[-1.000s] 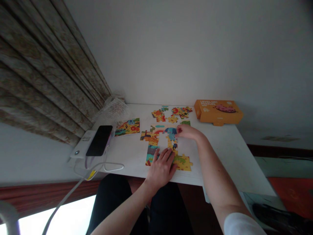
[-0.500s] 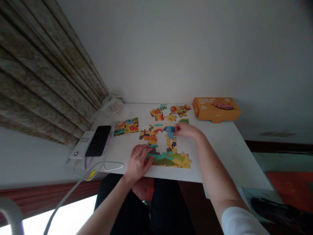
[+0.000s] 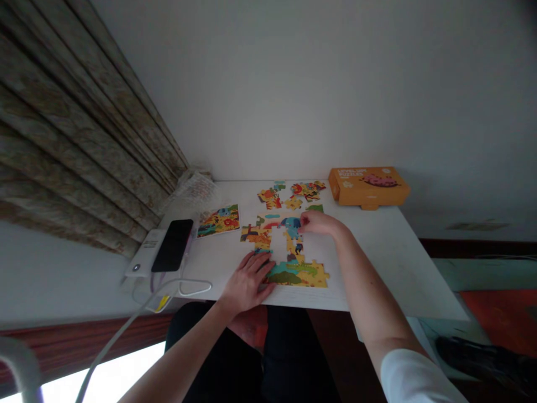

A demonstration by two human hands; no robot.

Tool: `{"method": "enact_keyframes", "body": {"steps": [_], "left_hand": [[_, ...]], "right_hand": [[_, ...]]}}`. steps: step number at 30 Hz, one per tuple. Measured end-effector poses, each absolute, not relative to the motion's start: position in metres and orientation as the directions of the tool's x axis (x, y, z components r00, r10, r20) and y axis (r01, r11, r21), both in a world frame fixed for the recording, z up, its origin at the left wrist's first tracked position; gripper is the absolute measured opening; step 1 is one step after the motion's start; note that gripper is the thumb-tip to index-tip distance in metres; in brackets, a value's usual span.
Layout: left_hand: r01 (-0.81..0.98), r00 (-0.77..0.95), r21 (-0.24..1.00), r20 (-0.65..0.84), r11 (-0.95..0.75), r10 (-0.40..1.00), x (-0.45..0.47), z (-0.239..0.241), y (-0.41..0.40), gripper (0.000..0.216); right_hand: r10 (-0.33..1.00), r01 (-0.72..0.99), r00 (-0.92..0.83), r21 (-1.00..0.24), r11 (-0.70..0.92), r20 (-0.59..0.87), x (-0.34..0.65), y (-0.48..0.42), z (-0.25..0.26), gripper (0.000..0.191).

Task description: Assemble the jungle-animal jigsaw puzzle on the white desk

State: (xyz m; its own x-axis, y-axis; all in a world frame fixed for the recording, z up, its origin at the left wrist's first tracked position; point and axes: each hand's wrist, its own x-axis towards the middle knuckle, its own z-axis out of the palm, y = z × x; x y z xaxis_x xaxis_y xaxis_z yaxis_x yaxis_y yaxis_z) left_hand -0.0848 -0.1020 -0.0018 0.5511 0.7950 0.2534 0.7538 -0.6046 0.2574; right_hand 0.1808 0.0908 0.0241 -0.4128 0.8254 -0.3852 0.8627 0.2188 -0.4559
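A partly joined colourful animal jigsaw (image 3: 293, 271) lies on the white table (image 3: 377, 263) in front of me. My left hand (image 3: 247, 281) rests flat on the puzzle's lower left corner, fingers stretched out. My right hand (image 3: 318, 222) sits at the puzzle's upper right edge beside a blue elephant piece (image 3: 290, 224), fingers curled down onto the pieces; whether it holds one is hidden. Several loose pieces (image 3: 293, 193) lie further back.
An orange puzzle box (image 3: 368, 186) stands at the back right. A picture card (image 3: 218, 219) lies left of the puzzle. A black phone (image 3: 172, 244) on a white device with a white cable (image 3: 184, 288) sits at the left edge, beside a curtain (image 3: 84, 140).
My left hand slid from the puzzle's lower middle to its lower left corner, uncovering the bottom row. My right hand stayed at the upper right edge.
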Motion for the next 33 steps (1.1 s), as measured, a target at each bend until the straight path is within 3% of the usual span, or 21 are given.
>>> {"method": "enact_keyframes", "body": {"steps": [7,14,25,30,33], "left_hand": [[0.738,0.494,0.329,0.331,-0.589,0.804,-0.087,-0.001,-0.099,0.033],[0.760,0.450,0.331,0.354,-0.560,0.820,-0.088,-0.004,-0.098,0.030],[0.761,0.444,0.326,0.367,-0.561,0.817,-0.088,-0.005,-0.100,0.028],[0.806,0.286,0.352,0.471,-0.475,0.834,-0.093,-0.008,-0.073,0.022],[0.845,0.231,0.342,0.460,-0.412,0.857,-0.092,-0.011,-0.036,0.027]], "right_hand": [[0.848,0.818,-0.425,-0.535,0.210,-0.317,0.186,0.097,0.014,0.011],[0.917,0.800,-0.322,-0.585,0.131,-0.234,0.187,0.100,0.009,0.006],[0.936,0.845,-0.335,-0.474,0.249,-0.105,0.184,0.097,0.012,0.024],[0.923,0.823,-0.372,-0.493,0.281,-0.095,0.181,0.094,0.012,0.035],[0.912,0.823,-0.381,-0.506,0.259,-0.153,0.177,0.091,0.012,0.044]]}}
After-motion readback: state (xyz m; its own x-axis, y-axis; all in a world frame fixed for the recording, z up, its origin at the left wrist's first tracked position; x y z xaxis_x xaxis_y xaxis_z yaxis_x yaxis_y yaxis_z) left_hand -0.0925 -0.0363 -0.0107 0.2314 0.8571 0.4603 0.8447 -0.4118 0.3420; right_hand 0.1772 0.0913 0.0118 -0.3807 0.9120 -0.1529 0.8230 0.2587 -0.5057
